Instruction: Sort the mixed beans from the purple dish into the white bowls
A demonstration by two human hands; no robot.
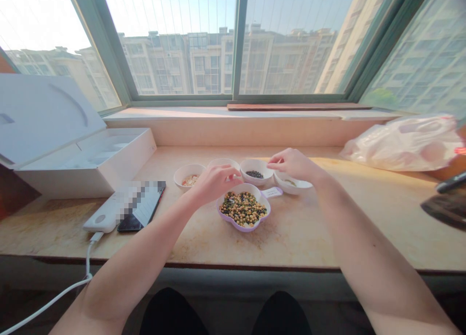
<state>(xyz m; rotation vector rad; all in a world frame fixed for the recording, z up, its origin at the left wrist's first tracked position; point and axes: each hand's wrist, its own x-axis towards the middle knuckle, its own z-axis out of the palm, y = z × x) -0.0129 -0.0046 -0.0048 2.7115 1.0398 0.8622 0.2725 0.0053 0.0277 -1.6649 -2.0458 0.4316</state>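
Note:
A lilac-rimmed white bowl (243, 209) with a short handle holds mixed beans in yellow, green and black. My left hand (218, 180) hovers at its far left rim, fingers curled together; whatever sits between the fingertips is too small to see. Over the right rim of a small white bowl of black beans (254, 174), my right hand (289, 161) has its fingers pinched, and their contents cannot be made out. Beneath that hand is another white bowl (300, 188) with a few small pieces. A bowl with pale and reddish bits (189, 176) stands left; one more bowl (223, 162) is partly behind my left hand.
To the left lie a white power bank (103, 217) with a cable and a dark phone (142, 209). An open white box (122, 162) stands behind them. A plastic bag (404, 143) and a dark object (446, 209) are at right. The table's front edge runs before my knees.

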